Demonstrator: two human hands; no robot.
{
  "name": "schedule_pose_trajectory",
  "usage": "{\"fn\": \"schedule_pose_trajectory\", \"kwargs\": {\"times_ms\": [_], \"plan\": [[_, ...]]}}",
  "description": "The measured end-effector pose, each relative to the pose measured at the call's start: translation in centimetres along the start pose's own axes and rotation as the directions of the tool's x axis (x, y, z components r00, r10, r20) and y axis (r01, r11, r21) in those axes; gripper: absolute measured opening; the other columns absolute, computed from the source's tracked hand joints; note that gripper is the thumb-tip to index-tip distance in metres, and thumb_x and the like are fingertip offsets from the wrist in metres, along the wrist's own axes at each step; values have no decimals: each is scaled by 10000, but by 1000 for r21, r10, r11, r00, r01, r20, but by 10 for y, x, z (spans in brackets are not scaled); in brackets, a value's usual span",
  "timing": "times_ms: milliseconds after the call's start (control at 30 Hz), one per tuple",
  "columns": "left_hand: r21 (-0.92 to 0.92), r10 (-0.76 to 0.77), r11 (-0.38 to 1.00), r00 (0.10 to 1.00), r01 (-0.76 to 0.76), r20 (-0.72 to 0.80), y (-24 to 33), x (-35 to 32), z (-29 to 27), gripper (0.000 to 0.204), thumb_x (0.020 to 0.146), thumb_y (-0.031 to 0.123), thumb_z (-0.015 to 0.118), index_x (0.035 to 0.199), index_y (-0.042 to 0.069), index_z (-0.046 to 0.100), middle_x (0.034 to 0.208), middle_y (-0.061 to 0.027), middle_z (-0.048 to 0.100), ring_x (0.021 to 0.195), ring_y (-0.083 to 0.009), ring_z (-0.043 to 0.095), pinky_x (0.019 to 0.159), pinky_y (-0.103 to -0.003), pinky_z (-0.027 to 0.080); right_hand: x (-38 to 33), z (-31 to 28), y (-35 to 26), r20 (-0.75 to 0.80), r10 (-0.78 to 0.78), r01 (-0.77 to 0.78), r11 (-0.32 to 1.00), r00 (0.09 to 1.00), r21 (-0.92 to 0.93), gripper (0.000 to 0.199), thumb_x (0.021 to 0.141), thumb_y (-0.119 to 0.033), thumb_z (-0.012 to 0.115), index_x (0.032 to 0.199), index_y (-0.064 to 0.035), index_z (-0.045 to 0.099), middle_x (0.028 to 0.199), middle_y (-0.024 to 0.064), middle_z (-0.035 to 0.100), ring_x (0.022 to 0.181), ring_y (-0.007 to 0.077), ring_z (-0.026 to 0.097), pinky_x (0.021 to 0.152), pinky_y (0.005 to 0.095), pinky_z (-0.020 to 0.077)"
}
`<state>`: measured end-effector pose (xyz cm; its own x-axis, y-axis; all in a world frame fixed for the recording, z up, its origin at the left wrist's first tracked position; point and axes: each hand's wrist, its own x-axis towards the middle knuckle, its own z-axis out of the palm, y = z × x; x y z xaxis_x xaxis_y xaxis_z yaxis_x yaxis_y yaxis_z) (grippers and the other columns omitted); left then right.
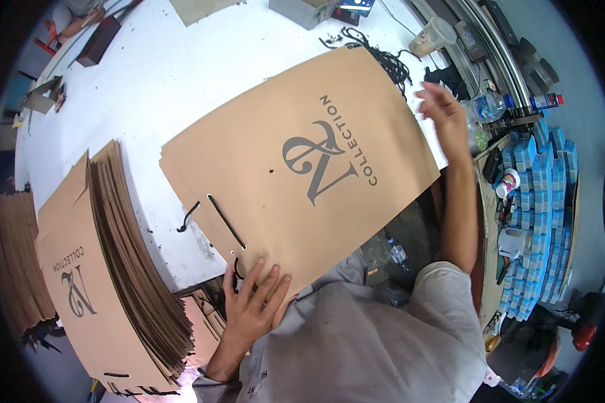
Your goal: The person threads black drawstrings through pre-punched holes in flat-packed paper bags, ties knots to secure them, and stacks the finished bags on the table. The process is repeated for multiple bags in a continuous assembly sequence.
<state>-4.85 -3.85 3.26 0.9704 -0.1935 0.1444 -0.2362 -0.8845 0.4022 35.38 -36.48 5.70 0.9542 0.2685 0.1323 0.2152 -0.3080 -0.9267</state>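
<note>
A large brown paper bag (249, 127) with dark printing lies flat in front of me, reaching over the table's near edge. A black cord handle (227, 223) is threaded through holes at its left end, and a loose cord end (183, 225) sticks out beside it. My left hand (254, 301) rests on the bag's near left corner, fingers stretched out and apart; its thumb is mostly hidden. Past the bag's right end, my right hand (445, 114) is raised with slightly blurred fingers apart and nothing visible in them. Nearby lies a bunch of black cords (391, 66), partly behind the bag.
To the left stands a thick stack of brown bags (124, 248), some with black cords. The white table (128, 87) holds a dark box (99, 41), a grey box (304, 12) and a plastic cup (432, 37). A bottle (489, 106) and many blue-white packets (534, 221) are at right.
</note>
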Motion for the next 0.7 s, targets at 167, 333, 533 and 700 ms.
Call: {"fn": "schedule_pose_trajectory", "kwargs": {"times_ms": [167,333,533,700], "plan": [[-348,-104,931,835,-109,-540,-32,36,-61,184,904,174,760,975,31,668,840,-188,725,895,-335,753,827,-489,609,62,-66,113,-49,126,-134,955,991,-266,301,977,-247,697,1183,-29,717,994,58,739,809,136,681,710,301,546],[-544,-445,739,317,-399,-837,-42,79,-134,208,999,183,679,945,1,594,892,-189,687,772,-282,688,664,-404,568,94,-30,163,-351,97,-289,783,931,-551,401,874,-378,789,1058,-22,770,884,177,761,864,336,745,822,418,568],[-778,-675,505,392,-373,-625,-112,104,-151,232,1049,146,593,1182,-40,632,1109,-102,686,977,-168,666,868,-316,543,119,-39,154,-309,90,-280,708,947,-648,251,904,-266,727,919,-19,772,908,199,761,902,360,732,781,455,559],[-951,-896,299,323,-72,-306,-182,101,-69,230,1044,232,632,1004,12,681,970,-67,698,869,-134,645,773,-299,533,76,4,46,-245,-341,289,931,908,-223,154,967,-128,646,897,2,691,1140,152,743,993,217,673,967,351,489]]}}
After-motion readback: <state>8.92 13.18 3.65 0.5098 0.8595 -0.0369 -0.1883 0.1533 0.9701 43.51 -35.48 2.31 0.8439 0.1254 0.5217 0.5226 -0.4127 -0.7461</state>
